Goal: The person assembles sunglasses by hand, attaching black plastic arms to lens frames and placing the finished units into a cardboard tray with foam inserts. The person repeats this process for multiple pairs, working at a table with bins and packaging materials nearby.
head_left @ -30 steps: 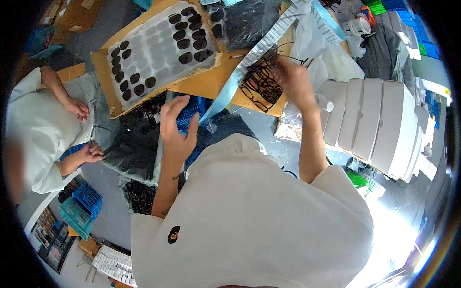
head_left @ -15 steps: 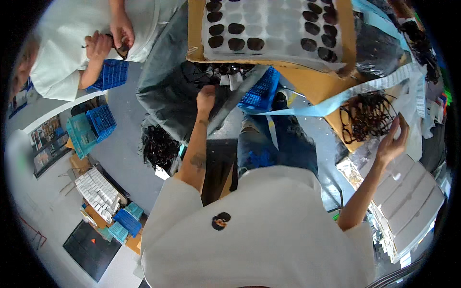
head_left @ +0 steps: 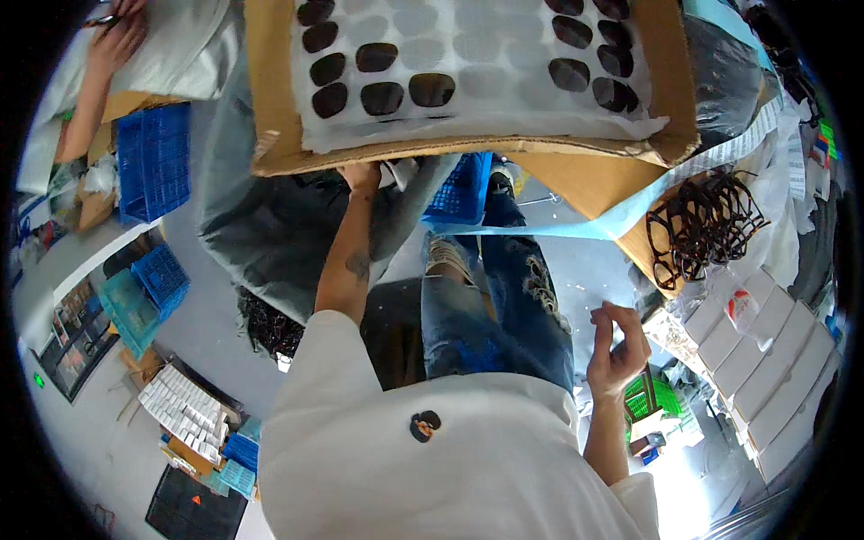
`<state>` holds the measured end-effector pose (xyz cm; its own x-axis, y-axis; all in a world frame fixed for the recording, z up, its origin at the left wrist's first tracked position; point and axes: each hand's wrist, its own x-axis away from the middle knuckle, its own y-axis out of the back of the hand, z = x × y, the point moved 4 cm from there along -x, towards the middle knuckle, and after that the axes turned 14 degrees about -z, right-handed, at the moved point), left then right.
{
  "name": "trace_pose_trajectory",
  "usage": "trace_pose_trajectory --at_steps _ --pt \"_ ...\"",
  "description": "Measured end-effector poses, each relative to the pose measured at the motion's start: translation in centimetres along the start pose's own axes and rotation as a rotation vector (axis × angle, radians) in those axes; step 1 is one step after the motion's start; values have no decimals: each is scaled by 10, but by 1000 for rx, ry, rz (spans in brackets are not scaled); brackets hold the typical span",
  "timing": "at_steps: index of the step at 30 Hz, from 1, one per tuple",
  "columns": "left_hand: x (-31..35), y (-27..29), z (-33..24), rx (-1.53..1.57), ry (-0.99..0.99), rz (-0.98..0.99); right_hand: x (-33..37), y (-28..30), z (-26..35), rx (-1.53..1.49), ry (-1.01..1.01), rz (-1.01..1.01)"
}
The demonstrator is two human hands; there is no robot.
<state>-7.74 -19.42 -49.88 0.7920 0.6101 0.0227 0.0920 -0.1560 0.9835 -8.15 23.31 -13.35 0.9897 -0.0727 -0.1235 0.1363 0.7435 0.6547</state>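
My left hand [head_left: 362, 174] reaches in under the near edge of a cardboard box [head_left: 468, 148], into a dark grey plastic bag [head_left: 256, 220]. The box edge hides its fingers. Dark lenses [head_left: 432, 90] lie in rows on white tissue in the box. My right hand [head_left: 619, 351] hangs in the air near my right side, fingers loosely bent and apart, with nothing visible in them. Beyond it, a tangled pile of dark brown glasses frames [head_left: 702, 229] rests at the right on cardboard [head_left: 576, 184].
A pale blue strip [head_left: 558, 227] stretches across below the box. A blue crate [head_left: 461, 189] stands beneath. White cartons [head_left: 765, 351] fill the right side. At upper left, a co-worker's hands [head_left: 117, 40] hold a small dark item. More blue crates [head_left: 153, 162] stand at left.
My right hand has drawn back from beside the frames pile toward my body. My left hand has gone further under the box edge. The view has shifted, bringing the box closer.
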Motion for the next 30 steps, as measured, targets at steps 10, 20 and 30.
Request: trace_pose_trajectory --at_steps 10,20,30 --pt "42 183 16 1149 891 36 -47 13 70 -281 104 96" --pt "170 368 -22 849 467 -404 -5 -79 132 -798 -130 847" --pt "217 498 -142 554 -480 -421 0 -122 143 -715 -281 1189"
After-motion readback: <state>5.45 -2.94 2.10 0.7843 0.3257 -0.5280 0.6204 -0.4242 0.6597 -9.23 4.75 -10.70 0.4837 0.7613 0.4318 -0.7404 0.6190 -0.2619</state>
